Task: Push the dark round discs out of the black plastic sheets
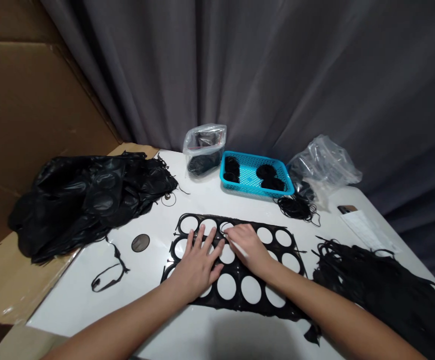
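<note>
Our left grip (197, 265) lay open, its fingers spread flat on a black sheet (239, 289) punched with round holes. Our right grip (249, 247) was closed on a thin white stick (239, 248), also over the sheet. The sheet lay on a white desk (71, 310). A black disc (140, 243) and a black loop (108, 272) sat to its left, beside a heap of black scraps (90, 200). Black strips (382, 295) lay right. Farther off were a black cord tangle (296, 209), a blue basket (255, 189) holding black bundles (266, 172), and two clear bags (204, 148).
</note>
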`<state>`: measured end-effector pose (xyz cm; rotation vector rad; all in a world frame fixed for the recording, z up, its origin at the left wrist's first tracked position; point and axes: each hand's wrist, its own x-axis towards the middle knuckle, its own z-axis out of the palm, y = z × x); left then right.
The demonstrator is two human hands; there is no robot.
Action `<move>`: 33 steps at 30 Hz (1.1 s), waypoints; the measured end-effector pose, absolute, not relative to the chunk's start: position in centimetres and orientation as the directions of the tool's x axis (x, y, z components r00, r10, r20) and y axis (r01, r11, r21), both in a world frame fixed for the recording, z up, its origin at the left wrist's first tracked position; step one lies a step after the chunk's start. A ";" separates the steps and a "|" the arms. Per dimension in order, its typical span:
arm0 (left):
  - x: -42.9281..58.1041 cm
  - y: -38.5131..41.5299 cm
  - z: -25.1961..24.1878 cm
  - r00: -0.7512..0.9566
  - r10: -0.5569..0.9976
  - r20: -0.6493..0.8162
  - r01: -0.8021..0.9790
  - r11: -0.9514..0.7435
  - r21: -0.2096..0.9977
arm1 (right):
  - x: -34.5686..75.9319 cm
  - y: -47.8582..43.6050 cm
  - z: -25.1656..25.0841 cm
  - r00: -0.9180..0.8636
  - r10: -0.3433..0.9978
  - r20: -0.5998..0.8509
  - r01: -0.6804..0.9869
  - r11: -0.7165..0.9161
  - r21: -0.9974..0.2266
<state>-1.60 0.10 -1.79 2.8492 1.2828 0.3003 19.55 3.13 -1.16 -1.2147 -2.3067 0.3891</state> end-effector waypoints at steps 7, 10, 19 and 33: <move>-2.3 0.4 -1.9 0.666 0.718 0.200 0.723 -0.688 0.065 | 27.1 8.6 1.6 0.118 0.916 0.385 0.724 0.186 -0.664; -1.8 0.8 -1.3 0.655 0.734 0.178 0.741 -0.671 0.040 | 29.2 8.1 1.8 0.171 0.932 0.320 0.725 0.101 -0.681; 3.2 2.0 -0.2 0.763 0.627 0.160 0.628 -0.777 0.049 | 25.3 2.6 0.3 -0.167 0.984 0.062 0.543 0.144 -0.827; 2.9 1.9 -1.2 0.760 0.636 0.137 0.628 -0.772 0.098 | 25.0 2.5 0.1 -0.225 0.972 0.071 0.489 0.176 -0.855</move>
